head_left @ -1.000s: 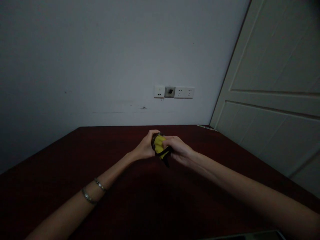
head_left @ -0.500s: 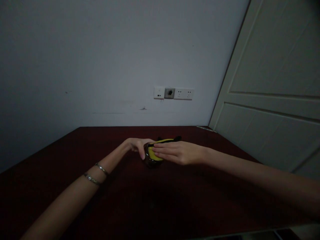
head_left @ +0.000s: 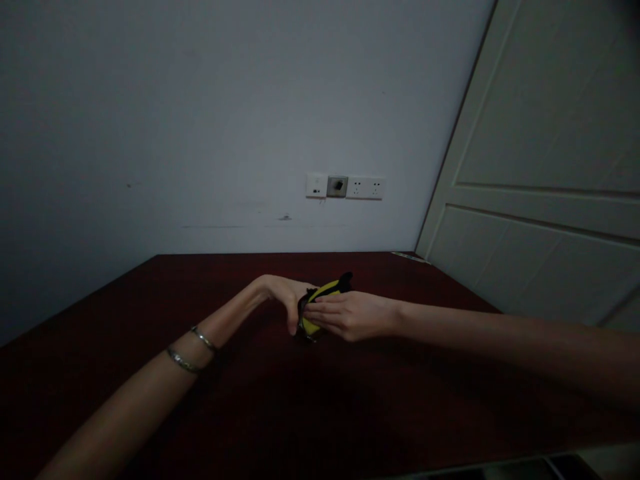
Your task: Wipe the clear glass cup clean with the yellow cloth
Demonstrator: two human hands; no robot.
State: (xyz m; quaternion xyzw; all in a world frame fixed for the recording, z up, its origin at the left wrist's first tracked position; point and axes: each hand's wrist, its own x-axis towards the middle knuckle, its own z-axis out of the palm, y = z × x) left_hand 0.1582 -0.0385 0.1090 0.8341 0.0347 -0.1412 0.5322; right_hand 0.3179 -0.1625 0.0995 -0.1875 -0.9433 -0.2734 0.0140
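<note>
A small yellow-and-black item (head_left: 311,327) with a glossy dark end is held between both hands just over the table; its exact kind I cannot make out. My left hand (head_left: 290,297) grips its left end, thumb down the near side and fingers mostly hidden behind it. Across its near face lie the straight, closed-together fingers of my right hand (head_left: 345,317), whose thumb is hidden. A dark flap-like part (head_left: 346,280) sticks up behind the right hand. Two bracelets (head_left: 193,350) circle the left forearm.
Beneath the hands spreads a dark red tabletop (head_left: 240,400). At its back rises a pale wall (head_left: 225,120) with a row of sockets and switches (head_left: 345,187). A panelled white door or cabinet front (head_left: 540,167) borders the right side.
The item has tilted, its right end rising a little more steeply. My right hand has slid slightly left and down, while the left thumb has shifted slightly right and down.
</note>
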